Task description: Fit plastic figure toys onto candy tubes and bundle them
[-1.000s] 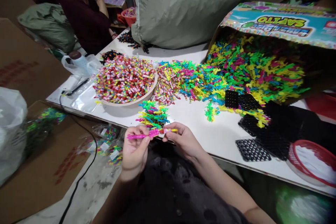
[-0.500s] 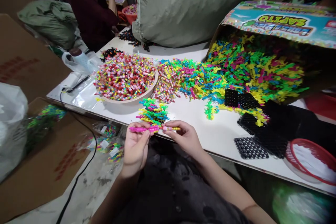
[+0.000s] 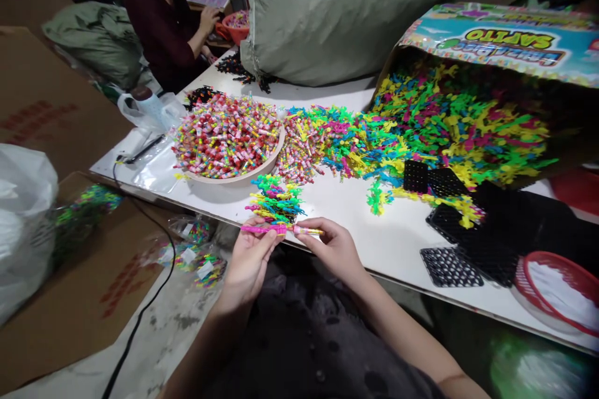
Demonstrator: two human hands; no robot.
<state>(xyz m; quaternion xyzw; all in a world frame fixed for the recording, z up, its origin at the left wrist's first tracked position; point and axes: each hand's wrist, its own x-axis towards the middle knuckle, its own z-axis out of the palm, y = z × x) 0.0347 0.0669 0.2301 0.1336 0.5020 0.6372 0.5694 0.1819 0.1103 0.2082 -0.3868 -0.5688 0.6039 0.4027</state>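
1. Fingers of the left hand (image 3: 250, 260) are clamped on a pink piece (image 3: 281, 230); a small tube (image 3: 305, 231) is pinched by the right hand (image 3: 337, 250).
2. Both are held end to end at the near edge of the table (image 3: 344, 215); whether they are joined cannot be told.
3. Much seems left: the bowl (image 3: 274, 160) at left is heaped, and figures (image 3: 369, 146) are spilled from the carton (image 3: 435, 28) at right.
4. A small pile (image 3: 276, 201) is gathered just beyond the hands, perhaps already done.
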